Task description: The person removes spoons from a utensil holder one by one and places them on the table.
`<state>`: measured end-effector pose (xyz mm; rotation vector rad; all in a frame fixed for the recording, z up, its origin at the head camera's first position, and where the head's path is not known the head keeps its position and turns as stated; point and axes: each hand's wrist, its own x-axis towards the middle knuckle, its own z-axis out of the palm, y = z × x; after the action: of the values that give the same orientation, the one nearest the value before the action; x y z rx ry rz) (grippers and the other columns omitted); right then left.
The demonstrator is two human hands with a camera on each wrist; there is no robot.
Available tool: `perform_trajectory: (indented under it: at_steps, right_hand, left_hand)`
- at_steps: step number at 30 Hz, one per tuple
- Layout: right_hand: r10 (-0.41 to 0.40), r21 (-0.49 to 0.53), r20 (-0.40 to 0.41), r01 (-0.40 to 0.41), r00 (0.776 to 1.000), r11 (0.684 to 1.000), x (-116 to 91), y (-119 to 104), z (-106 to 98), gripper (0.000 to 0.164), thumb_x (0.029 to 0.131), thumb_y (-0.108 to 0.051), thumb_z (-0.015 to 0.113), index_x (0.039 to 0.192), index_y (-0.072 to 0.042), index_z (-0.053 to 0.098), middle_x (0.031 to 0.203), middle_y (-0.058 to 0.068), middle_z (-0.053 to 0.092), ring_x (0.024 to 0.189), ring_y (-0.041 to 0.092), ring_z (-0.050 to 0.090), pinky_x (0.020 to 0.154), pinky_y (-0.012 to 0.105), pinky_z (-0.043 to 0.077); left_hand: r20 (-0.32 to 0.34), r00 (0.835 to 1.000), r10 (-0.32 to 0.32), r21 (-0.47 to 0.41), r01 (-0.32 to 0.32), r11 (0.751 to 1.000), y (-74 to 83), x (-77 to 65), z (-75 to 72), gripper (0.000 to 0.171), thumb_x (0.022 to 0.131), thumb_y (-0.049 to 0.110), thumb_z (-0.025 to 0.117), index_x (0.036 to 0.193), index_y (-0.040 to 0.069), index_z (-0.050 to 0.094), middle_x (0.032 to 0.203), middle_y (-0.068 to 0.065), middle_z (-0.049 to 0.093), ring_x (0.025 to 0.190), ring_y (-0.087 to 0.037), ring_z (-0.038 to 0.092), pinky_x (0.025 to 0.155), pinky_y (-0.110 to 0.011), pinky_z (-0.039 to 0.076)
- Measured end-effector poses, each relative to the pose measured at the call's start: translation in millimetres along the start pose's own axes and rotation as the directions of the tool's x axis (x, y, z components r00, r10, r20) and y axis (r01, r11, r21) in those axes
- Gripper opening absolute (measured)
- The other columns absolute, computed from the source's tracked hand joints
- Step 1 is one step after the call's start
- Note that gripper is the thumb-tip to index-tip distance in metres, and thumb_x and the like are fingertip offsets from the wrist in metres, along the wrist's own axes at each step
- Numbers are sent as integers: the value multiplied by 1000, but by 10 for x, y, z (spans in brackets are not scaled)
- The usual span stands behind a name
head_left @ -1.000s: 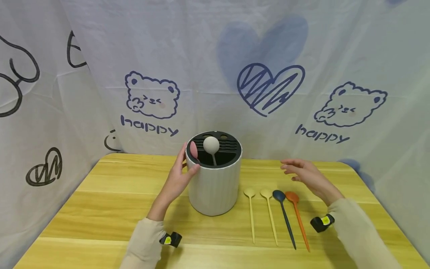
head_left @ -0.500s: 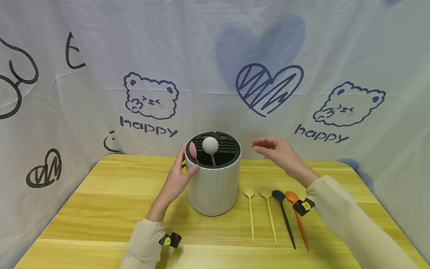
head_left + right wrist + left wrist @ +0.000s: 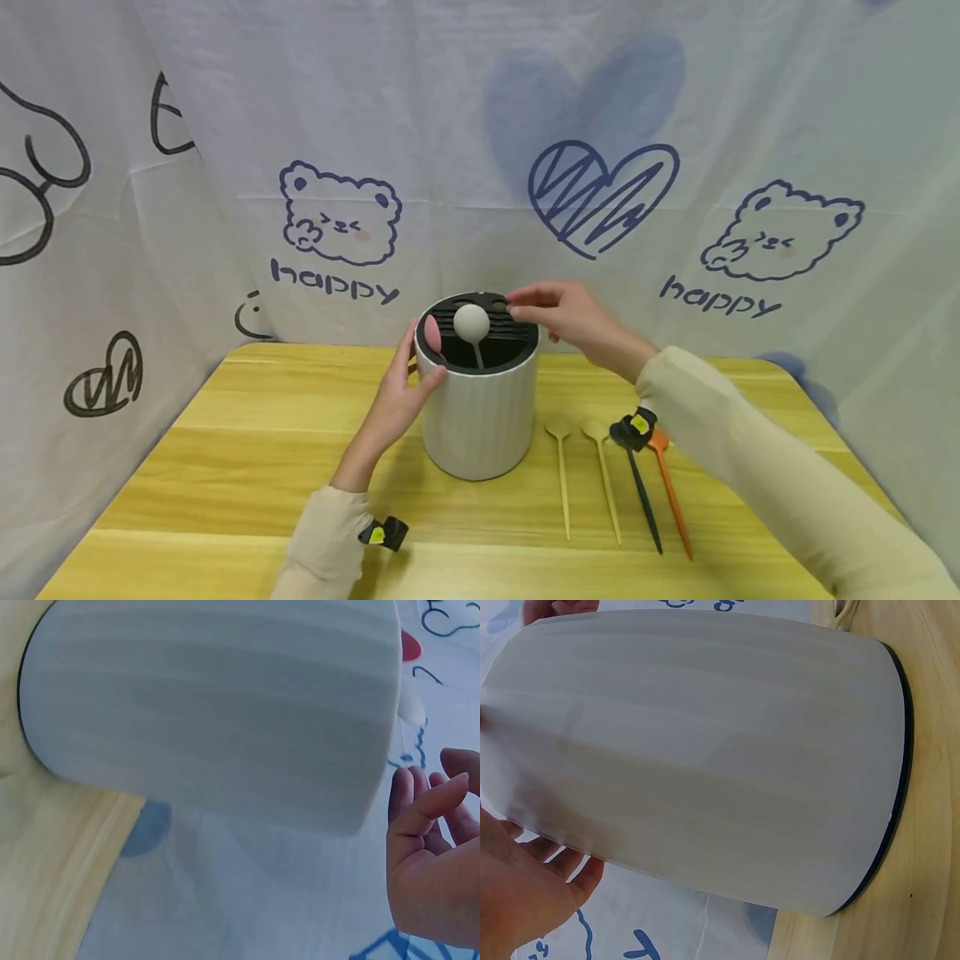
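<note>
A white ribbed utensil holder (image 3: 480, 425) with a black slotted top stands upright on the table. Inside it are a pink spoon (image 3: 432, 333) at the left and a white spoon (image 3: 472, 323) near the middle, heads up. My left hand (image 3: 393, 408) holds the holder's upper left side, thumb at the front rim and fingers behind. The left wrist view shows its fingers (image 3: 585, 877) against the wall. Over the back right of the top hovers my right hand (image 3: 573, 317), fingers loosely bent and holding nothing. Whether its fingertips touch the top, I cannot tell.
Right of the holder lie two pale yellow spoons (image 3: 560, 475) (image 3: 604, 483), a dark blue spoon (image 3: 643, 500) and an orange spoon (image 3: 672, 492). The right wrist camera (image 3: 637, 423) partly covers the latter two heads. A printed cloth (image 3: 465, 125) hangs behind the wooden table (image 3: 217, 467).
My right hand has moved left, from beyond the row of spoons to above the holder's back right rim. The left hand, the holder and the spoons stay where they were.
</note>
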<state>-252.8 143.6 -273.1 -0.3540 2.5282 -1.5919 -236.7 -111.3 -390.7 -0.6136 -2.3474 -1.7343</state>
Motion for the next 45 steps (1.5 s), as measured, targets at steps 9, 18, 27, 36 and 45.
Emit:
perform_trajectory:
  at_steps: [9, 18, 27, 36, 45]
  right_hand:
    - [47, 8, 7, -47, 999, 999, 82, -162, 173, 33, 92, -22, 67, 123, -9, 66, 119, 6, 64, 90, 21, 53, 66, 28, 42]
    - [51, -83, 53, -47, 997, 995, 170, -251, 198, 33, 91, -19, 68, 122, -11, 67, 119, 6, 64, 97, 23, 52, 71, 30, 42]
    - [20, -71, 81, -15, 996, 997, 185, -200, 249, 29, 87, -8, 71, 115, -3, 69, 102, 8, 69, 84, 19, 56, 59, 26, 42]
    - [30, -57, 112, -23, 993, 998, 171, -188, 285, 23, 89, -5, 68, 112, -1, 67, 101, 10, 66, 88, 21, 57, 61, 27, 50]
    - [23, -44, 128, -17, 992, 999, 161, -178, 277, 20, 90, -3, 66, 109, 1, 65, 99, 10, 64, 81, 19, 53, 58, 24, 46]
  left_hand:
    - [-2, 1000, 16, 3, -16, 1000, 14, 13, -19, 80, 95, 37, 56, 156, 10, 12, 159, -13, 16, 142, -33, 23, 110, -53, 27]
    - [8, 1000, 11, 9, -11, 1000, 15, 41, -25, 77, 97, 33, 55, 156, 11, 11, 160, -12, 15, 142, -34, 22, 111, -53, 27]
    - [10, 1000, 4, 11, -4, 1000, 18, 18, -10, 76, 97, 29, 55, 156, 10, 11, 159, -12, 16, 142, -33, 22, 111, -51, 27]
    - [8, 1000, 0, 7, 0, 1000, 21, 8, -1, 75, 97, 27, 54, 156, 10, 11, 159, -13, 16, 142, -34, 22, 111, -52, 27]
    - [7, 1000, 5, 1, -5, 1000, 22, 6, 4, 76, 97, 29, 55, 156, 9, 11, 159, -13, 16, 142, -34, 22, 110, -53, 27]
